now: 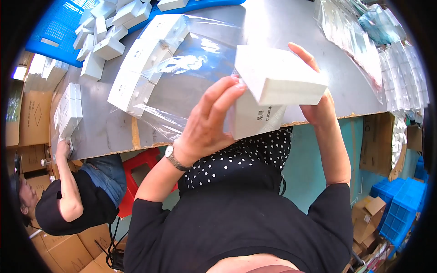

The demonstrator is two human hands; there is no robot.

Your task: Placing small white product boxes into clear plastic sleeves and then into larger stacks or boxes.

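Note:
Two white cardboard boxes are held above the near edge of the table, one over the other. My left hand point(211, 116), with a watch on its wrist, is closed round the left side of the lower white box point(255, 118), which has dark print on its front. The upper white box point(293, 91) sits tilted across it, and my right hand point(318, 107) grips its right side, fingers partly hidden behind it. Left of my hands, a clear plastic bag point(182, 66) lies on the table with a row of white boxes point(129, 88) in its left part.
A blue crate point(57, 34) with several small white boxes stands at the far left. A co-worker point(75, 195) sits at the left, one hand by more white boxes point(68, 109). Clear plastic packaging point(353, 41) lies at the right. Blue crates point(400, 214) stand on the floor.

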